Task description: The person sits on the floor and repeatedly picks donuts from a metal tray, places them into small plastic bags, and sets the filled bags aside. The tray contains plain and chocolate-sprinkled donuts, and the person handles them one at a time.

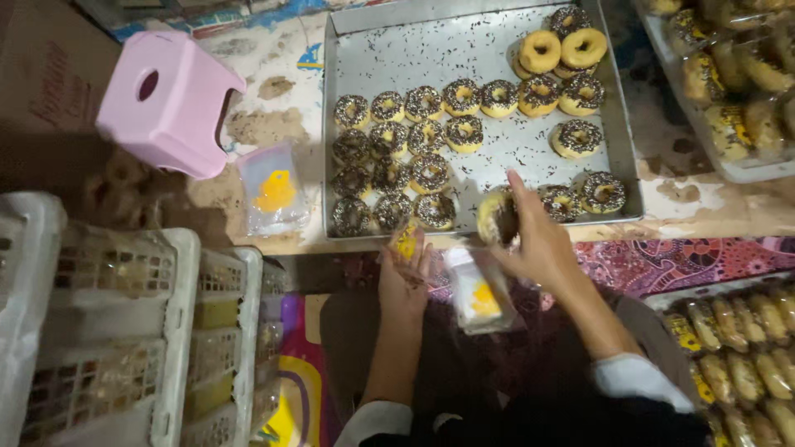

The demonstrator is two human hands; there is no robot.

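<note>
A wide metal tray (397,50) is set on the worn table (273,99), its floor scattered with dark sprinkles. Rows of sprinkled doughnuts (397,161) are laid across its left and middle parts, and two plain doughnuts (561,50) are stacked on others near its far right corner. White plastic crates (124,331) are stood at the lower left, and a pink plastic stool (170,103) is seen lying on the table beyond them. Trays of wrapped doughnuts (737,348) are ranged along the right edge. A small pile of clear bags with a yellow mark (273,199) is left on the table just beside the tray's left wall.

At the tray's near edge, one sprinkled doughnut (497,217) is grasped by the right hand (538,240), the grip closed around it with fingers curled over its top. A clear bag with a yellow mark (476,290) is held just below that doughnut, between the two hands. Its top edge is pinched in the grip of the left hand (406,273), which is raised just beside the tray's near wall.
</note>
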